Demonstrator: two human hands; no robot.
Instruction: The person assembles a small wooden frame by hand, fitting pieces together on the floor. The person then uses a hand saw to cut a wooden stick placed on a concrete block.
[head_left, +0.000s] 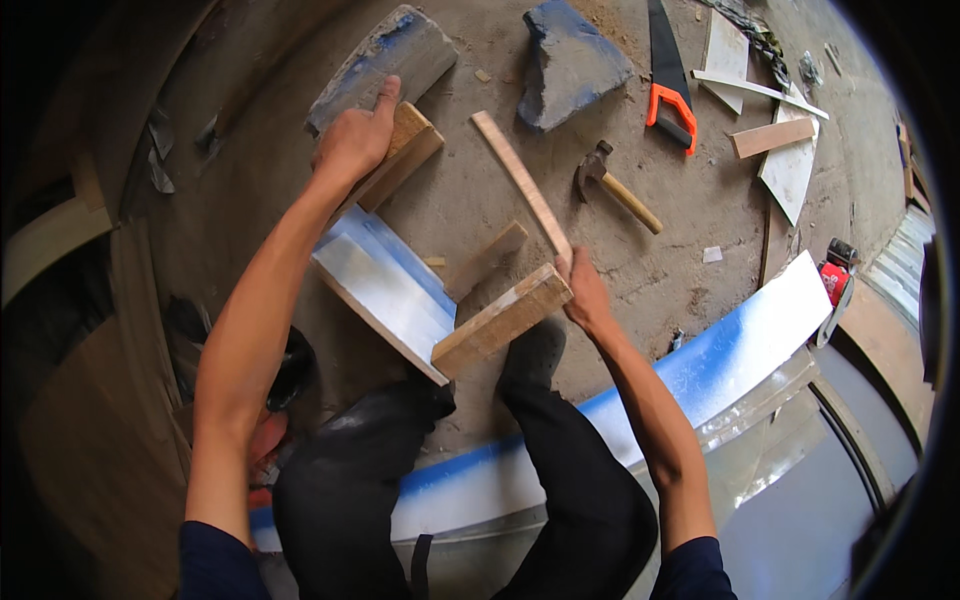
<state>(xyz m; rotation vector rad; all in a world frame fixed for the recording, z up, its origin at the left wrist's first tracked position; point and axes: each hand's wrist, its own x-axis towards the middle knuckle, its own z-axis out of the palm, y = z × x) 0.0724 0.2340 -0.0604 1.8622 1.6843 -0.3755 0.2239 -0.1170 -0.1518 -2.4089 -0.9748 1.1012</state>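
Here's the person's left hand (pixel 355 145), clasped over the far end board (pixel 408 160), one digit stretched along its top, the rest of that grip partly hidden. The open wooden piece sits just ahead of the knees, its blue-and-white panel (pixel 385 285) joining that board to the near end board (pixel 503 318). Over on the right, the right hand (pixel 588 290) has its grip closed around the lower end of a thin wooden strip (pixel 522 185); whether it also touches the near board, I can't tell.

Watch that strip! Held at one end only, it could swing or twist if knocked. And the panel's lower corner is close to a trouser leg (pixel 345 480): should the left hand slacken, the piece could tip, I reckon. The hammer (pixel 618 187) lies on the floor (pixel 460 95) nearby; a careless sweep of the strip might catch it.
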